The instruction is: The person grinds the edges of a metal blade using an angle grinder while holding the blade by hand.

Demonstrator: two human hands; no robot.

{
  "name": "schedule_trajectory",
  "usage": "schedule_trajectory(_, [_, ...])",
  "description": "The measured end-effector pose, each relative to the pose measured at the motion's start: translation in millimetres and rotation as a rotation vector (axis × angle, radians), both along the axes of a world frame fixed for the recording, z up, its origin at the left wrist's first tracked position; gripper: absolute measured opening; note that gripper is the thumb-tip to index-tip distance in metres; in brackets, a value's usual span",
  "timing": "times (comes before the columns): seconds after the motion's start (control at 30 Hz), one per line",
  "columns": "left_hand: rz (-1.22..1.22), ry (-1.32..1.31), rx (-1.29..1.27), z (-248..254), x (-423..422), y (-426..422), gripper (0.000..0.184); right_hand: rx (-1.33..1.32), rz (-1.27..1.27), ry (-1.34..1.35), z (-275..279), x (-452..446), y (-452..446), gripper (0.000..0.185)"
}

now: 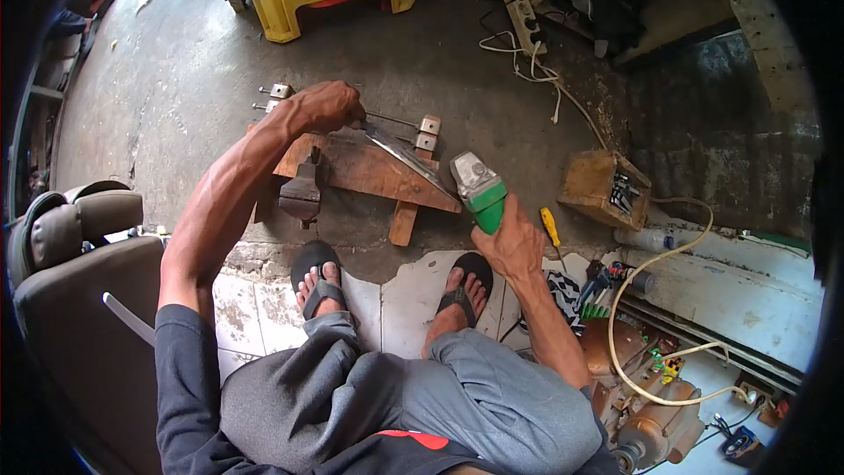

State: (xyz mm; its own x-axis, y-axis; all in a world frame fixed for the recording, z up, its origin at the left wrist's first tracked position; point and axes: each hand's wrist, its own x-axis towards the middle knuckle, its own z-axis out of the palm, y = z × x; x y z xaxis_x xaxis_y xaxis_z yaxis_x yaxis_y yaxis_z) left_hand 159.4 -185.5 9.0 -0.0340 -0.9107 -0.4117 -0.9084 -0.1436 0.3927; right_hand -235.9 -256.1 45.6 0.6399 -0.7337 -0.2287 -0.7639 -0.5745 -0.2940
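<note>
My left hand is closed around the near end of a long knife. Its shiny blade slants down to the right over a wooden block. In my right hand is a green angle grinder, gripped by its body, with its silver head pointing away from me beside the block's right end. The grinder's disc is hidden. Fixed at the block's near side is a small metal vise. Metal clamp pieces with thin rods stand along the block's far side.
A yellow stool stands at the back. A power strip lies behind, its cord running right. By my right hand are a yellow screwdriver and a wooden box of tools. A motor sits lower right; a dark chair stands left.
</note>
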Motion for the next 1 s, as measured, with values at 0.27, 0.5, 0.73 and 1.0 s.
schedule_trajectory(0.27, [-0.046,0.068,-0.068,-4.8,5.0,1.7,0.016,-0.017,0.006,-0.026,-5.9,-5.0,1.9,0.071])
schedule_trajectory(0.5, [0.041,0.116,-0.142,-10.5,4.3,6.1,0.018,-0.001,-0.021,-0.006,-1.0,-7.2,-0.4,0.070])
schedule_trajectory(0.73, [-0.058,0.052,-0.115,-11.4,6.4,2.0,0.017,-0.004,0.025,-0.048,-1.7,-10.7,1.9,0.069])
schedule_trajectory(1.0, [-0.029,0.038,-0.008,-9.5,7.9,1.4,0.016,-0.018,-0.011,-0.026,0.5,-12.8,1.7,0.065])
